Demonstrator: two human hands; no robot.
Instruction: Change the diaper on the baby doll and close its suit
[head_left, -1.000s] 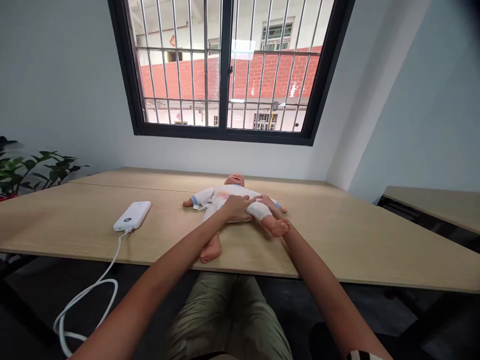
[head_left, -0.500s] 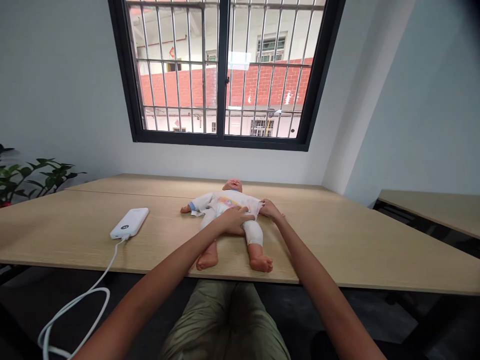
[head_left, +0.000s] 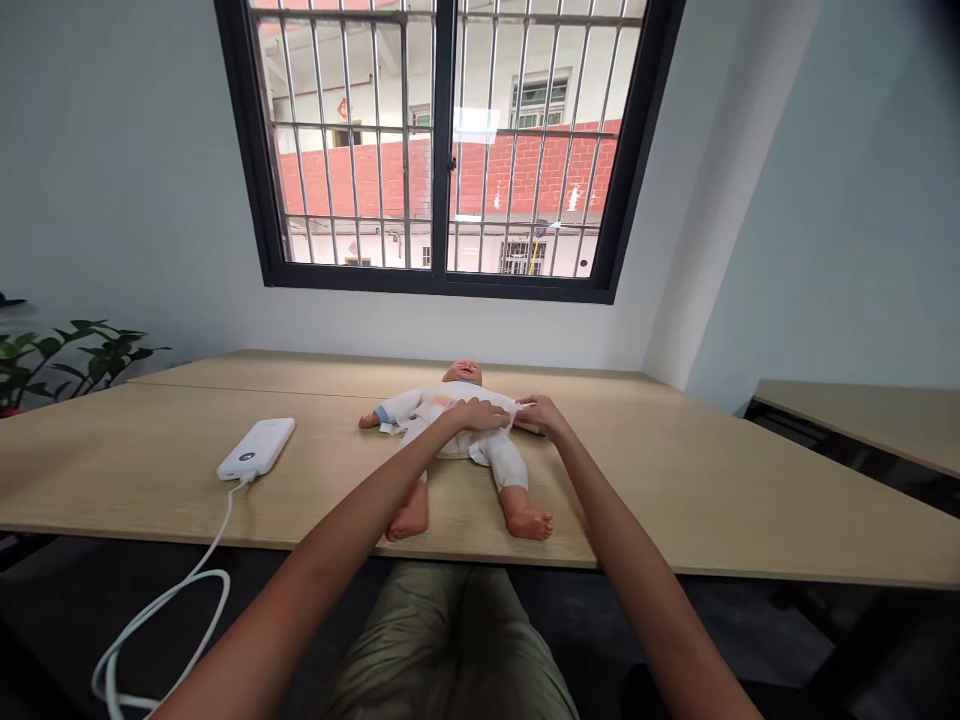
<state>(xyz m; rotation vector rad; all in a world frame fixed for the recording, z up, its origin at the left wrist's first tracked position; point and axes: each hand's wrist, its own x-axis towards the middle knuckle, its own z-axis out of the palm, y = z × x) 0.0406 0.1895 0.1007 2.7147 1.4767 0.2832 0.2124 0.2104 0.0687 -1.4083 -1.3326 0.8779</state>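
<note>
A baby doll [head_left: 463, 373] lies on its back, head toward the window and bare feet toward me. It wears white clothes with a blue cuff, and a white diaper [head_left: 450, 450] lies around its hips. My left hand [head_left: 476, 414] is closed at the diaper's waist, its fingertips pointing right. At the doll's side on the right, my right hand [head_left: 536, 410] pinches a thin, see-through white edge of the diaper. My left wrist and hand hide part of the doll's belly and one leg.
A white power bank [head_left: 256, 448] sits on the wooden table [head_left: 637, 480] to the left, its white cable [head_left: 214, 545] hanging over the front edge. A plant [head_left: 75, 355] stands at the far left. Beyond the table are a barred window [head_left: 442, 278] and another table [head_left: 862, 420] at right.
My left hand has shifted slightly up the doll from its crotch to its waist, uncovering the diaper's lower front. My right hand has moved slightly right, drawing the thin edge out.
</note>
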